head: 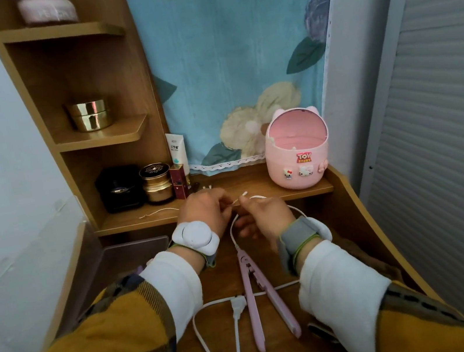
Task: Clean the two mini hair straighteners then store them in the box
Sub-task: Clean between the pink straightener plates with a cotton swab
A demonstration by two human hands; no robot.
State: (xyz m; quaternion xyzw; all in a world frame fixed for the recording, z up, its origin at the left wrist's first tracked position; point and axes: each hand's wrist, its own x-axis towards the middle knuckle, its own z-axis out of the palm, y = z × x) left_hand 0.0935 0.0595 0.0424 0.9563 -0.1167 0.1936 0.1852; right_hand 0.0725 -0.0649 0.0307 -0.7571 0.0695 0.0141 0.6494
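Both hands (pixel 232 211) on swab (pixel 240 198) (pinched)

Pink mini hair straightener (pixel 255 297) lies flat on counter (pixel 221 282), arms splayed open in a V, hinge end toward 12 o'clock, tips toward 6. White cord (pixel 219 344) loops at 7 o'clock; plug (pixel 238 306) just beside left arm. Pink box (pixel 298 155), open, stands upright at 1 o'clock, well apart.
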